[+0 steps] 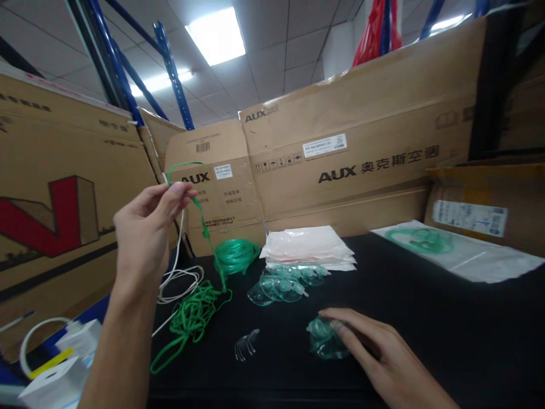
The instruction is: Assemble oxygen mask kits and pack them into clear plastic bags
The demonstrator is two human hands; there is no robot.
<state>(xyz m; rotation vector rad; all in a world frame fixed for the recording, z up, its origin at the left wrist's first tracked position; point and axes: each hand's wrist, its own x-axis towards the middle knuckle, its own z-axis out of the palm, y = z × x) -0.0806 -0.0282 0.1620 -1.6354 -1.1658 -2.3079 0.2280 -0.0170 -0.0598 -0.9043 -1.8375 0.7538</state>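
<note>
The green mask [326, 345] sits near the front edge of the black tabletop [430, 318], its top pinched between thumb and finger of the right hand [370, 343]. Cardboard walls [361, 130] bound the back and left. The widest gap runs from that hand to the flat bag [502, 266] at back right. White sheets [306, 244] stand stacked against the rear cardboard. The left hand [155, 210], raised, pinches green cord [193, 312] that drops to a tangle at the left. Coiled tubing [236, 255] and clustered masks [281, 287] come next; thin curved pieces [246, 345] lie well left of the held mask.
</note>
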